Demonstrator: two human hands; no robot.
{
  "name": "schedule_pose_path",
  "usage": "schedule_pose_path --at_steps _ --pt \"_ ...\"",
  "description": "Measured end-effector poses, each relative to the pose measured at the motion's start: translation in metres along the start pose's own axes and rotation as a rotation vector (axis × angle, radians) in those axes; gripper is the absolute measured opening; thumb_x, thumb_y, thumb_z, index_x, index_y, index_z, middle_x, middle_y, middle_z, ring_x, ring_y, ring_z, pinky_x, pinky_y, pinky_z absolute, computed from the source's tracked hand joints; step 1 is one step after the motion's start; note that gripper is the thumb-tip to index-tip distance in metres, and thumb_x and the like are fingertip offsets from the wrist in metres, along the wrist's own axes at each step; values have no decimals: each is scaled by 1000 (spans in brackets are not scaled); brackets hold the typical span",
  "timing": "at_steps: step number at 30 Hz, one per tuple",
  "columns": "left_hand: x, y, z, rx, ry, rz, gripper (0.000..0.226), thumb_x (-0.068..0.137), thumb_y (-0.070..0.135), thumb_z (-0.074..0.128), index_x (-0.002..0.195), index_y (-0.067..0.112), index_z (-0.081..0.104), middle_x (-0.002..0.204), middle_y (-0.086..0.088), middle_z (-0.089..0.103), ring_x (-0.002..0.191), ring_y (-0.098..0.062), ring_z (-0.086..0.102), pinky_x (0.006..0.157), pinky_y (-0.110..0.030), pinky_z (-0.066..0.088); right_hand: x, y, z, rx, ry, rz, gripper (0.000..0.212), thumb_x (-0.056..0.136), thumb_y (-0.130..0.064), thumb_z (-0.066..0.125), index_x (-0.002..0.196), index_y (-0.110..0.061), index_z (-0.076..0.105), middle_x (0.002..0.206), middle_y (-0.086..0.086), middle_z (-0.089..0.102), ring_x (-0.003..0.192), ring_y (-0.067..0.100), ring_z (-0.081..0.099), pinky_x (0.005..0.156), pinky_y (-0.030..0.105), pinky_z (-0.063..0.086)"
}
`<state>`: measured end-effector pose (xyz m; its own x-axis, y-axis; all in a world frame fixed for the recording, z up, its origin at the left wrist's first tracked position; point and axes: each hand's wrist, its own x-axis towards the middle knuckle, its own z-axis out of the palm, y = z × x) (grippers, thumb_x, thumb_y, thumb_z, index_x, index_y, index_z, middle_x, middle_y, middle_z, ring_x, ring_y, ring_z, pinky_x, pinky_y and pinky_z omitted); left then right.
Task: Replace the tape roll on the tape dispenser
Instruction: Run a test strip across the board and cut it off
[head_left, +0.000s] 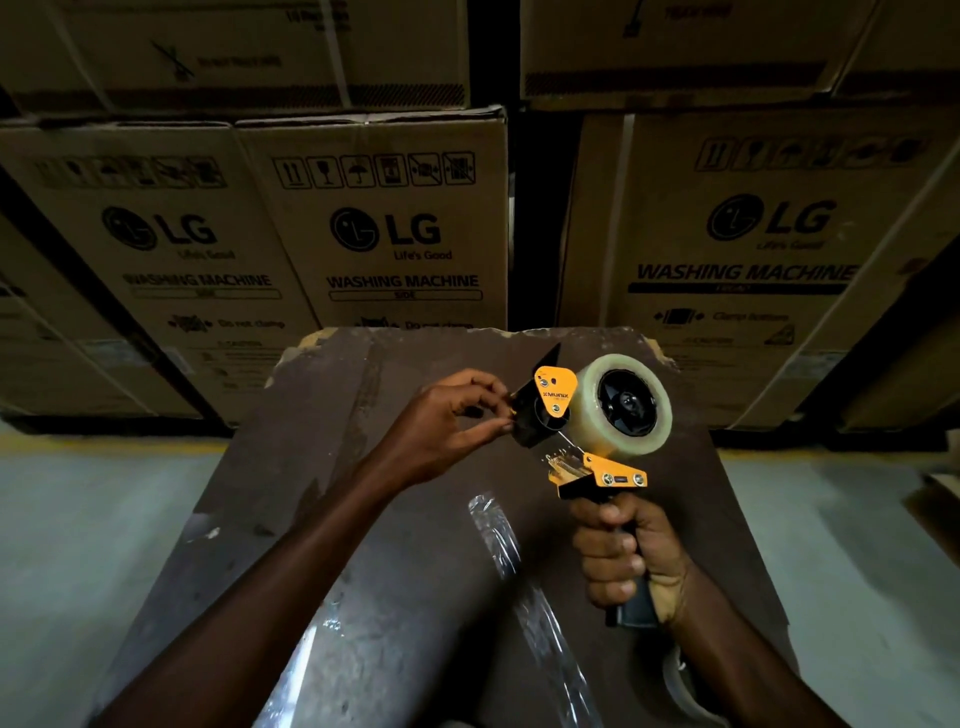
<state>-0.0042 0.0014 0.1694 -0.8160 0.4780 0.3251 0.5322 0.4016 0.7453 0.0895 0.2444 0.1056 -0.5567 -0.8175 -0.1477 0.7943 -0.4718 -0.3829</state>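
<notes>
An orange and black tape dispenser (558, 397) is held above a dark brown table (291, 467). A clear tape roll (589, 405) sits on its black hub. My right hand (623, 556) is wrapped around the dark handle below the roll. My left hand (447, 426) reaches in from the left, with thumb and fingertips pinching at the black front end of the dispenser, near the roller and blade flap. A strip of clear tape runs from the roll down toward the orange lower plate (618, 475).
Crumpled clear tape or film (498, 535) lies across the table in front of me. Stacked cardboard washing machine boxes (384, 228) stand close behind the table. Grey floor (78, 519) shows on both sides.
</notes>
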Motion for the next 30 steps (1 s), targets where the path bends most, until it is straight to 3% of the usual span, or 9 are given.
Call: schedule_pose_path --at_steps 2,4,7,11,15,19,21,25,30 --pt "4 1 -7 -7 -49 27 7 83 11 76 89 14 74 121 8 62 114 -8 62 96 -29 54 1 -2 0 6 -4 9 7 85 -20 49 80 -18 53 58 -8 37 44 9 36 51 24 36" --pt "8 4 -14 -51 -102 4 6 84 8 75 89 10 74 119 6 66 113 -6 64 97 -26 53 3 -4 0 1 -1 22 8 85 -20 50 77 -19 50 57 -8 37 44 9 36 51 23 37" --pt "17 5 -26 -79 -181 -97 10 86 10 73 90 19 70 112 -1 74 109 -5 68 94 -39 57 1 -6 -3 6 2 72 7 83 -20 50 77 -18 52 56 -7 39 42 8 33 52 22 39" --pt "23 1 -42 -123 -316 -149 9 85 26 74 86 31 67 99 -7 76 98 -25 72 88 -56 57 -5 -5 -8 8 -18 149 7 83 -21 51 79 -18 55 57 -7 39 43 9 36 54 22 43" --pt "29 3 -49 -280 -415 -275 8 89 7 68 89 12 63 90 -7 77 89 -18 73 83 -39 59 -11 -1 -10 -4 -56 206 5 82 -21 54 79 -19 56 56 -7 39 42 9 37 52 20 41" --pt "34 6 -56 -414 -542 -404 13 86 6 68 96 1 59 96 -20 74 94 -29 73 92 -47 57 -17 2 -10 -3 -61 244 5 82 -22 55 77 -20 56 56 -8 38 42 8 37 51 20 38" --pt "37 7 -54 -383 -559 -427 18 83 10 71 96 1 62 98 -20 75 96 -30 72 93 -48 57 -18 3 -10 5 -59 260 4 82 -21 55 78 -20 57 56 -7 39 43 8 37 52 20 39" --pt "43 13 -41 -229 -521 -419 17 79 8 77 91 2 67 86 -5 75 84 -18 71 85 -44 58 -17 6 -9 -34 -70 282 5 83 -23 55 79 -23 57 56 -9 38 43 7 35 52 20 39" --pt "32 20 -22 -206 -379 -415 18 79 4 79 77 11 62 68 -1 65 61 -8 61 57 -25 50 -21 6 -12 -20 -92 287 5 83 -23 54 79 -23 57 56 -9 38 43 7 36 51 20 37"
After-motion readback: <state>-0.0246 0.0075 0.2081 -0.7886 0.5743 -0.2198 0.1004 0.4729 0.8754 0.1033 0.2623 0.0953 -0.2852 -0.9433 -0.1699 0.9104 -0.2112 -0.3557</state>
